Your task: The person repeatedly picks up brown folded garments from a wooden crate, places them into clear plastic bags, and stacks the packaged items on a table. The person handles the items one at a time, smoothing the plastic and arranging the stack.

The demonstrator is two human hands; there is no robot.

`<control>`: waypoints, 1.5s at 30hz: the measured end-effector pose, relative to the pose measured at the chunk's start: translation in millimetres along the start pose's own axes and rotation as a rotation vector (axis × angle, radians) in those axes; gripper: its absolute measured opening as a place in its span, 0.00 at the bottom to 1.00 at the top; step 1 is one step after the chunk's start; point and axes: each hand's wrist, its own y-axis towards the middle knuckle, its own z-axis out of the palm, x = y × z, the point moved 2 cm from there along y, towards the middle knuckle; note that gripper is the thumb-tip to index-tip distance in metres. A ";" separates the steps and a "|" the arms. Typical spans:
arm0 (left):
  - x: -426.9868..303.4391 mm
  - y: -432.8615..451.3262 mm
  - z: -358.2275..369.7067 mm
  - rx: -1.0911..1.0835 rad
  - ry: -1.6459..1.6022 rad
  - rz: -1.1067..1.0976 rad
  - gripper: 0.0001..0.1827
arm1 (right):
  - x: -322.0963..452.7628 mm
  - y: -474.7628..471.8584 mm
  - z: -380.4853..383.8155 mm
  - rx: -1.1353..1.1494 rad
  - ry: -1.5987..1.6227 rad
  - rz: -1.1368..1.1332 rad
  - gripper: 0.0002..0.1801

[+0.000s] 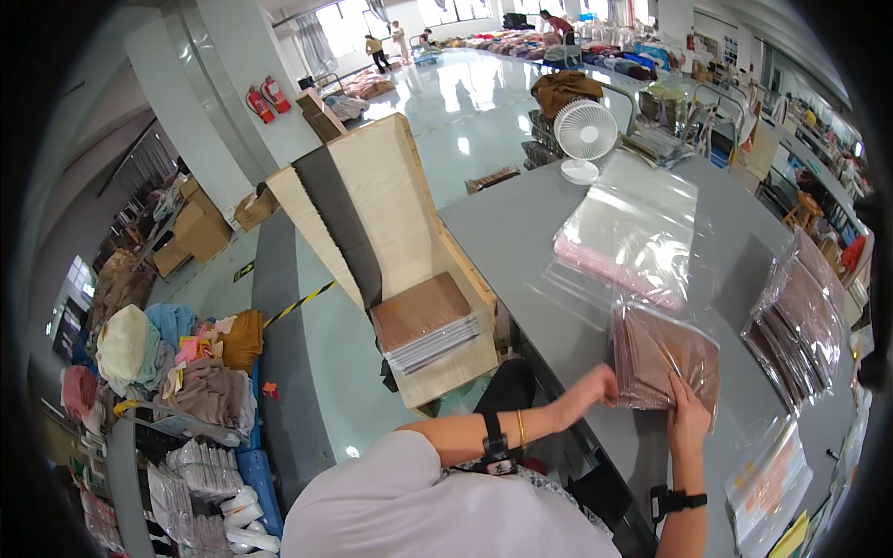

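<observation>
A folded brown garment in a clear plastic bag [656, 342] is at the table's near edge before me. My right hand [685, 411] grips its near side, fingers lying over the plastic. At the bag's lower left corner is my left hand [598, 389], blurred; whether its fingers hold the plastic I cannot tell. Just beyond lies a stack of clear plastic bags [628, 230] with pink along the near edge. To the right, several bagged brown garments [795, 321] are stacked in an overlapping pile.
Left of the grey table [488, 216], an open wooden box [450, 363] holds bagged brown goods [422, 310]. A white fan [584, 132] stands at the far edge. Printed clear bags [771, 481] lie near right. A cart with folded clothes [209, 397] stands left; people are far back.
</observation>
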 end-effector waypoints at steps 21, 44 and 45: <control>71.0 -26.4 88.6 0.497 1.173 0.158 0.43 | 30.4 -77.5 -13.6 -0.070 -0.223 0.201 0.34; 40.6 -48.1 105.5 0.698 1.682 0.509 0.39 | -33.5 30.5 41.4 0.058 -0.569 0.014 0.31; 40.9 -48.6 105.4 0.713 1.684 0.498 0.39 | -35.7 34.0 43.8 0.052 -0.615 -0.019 0.32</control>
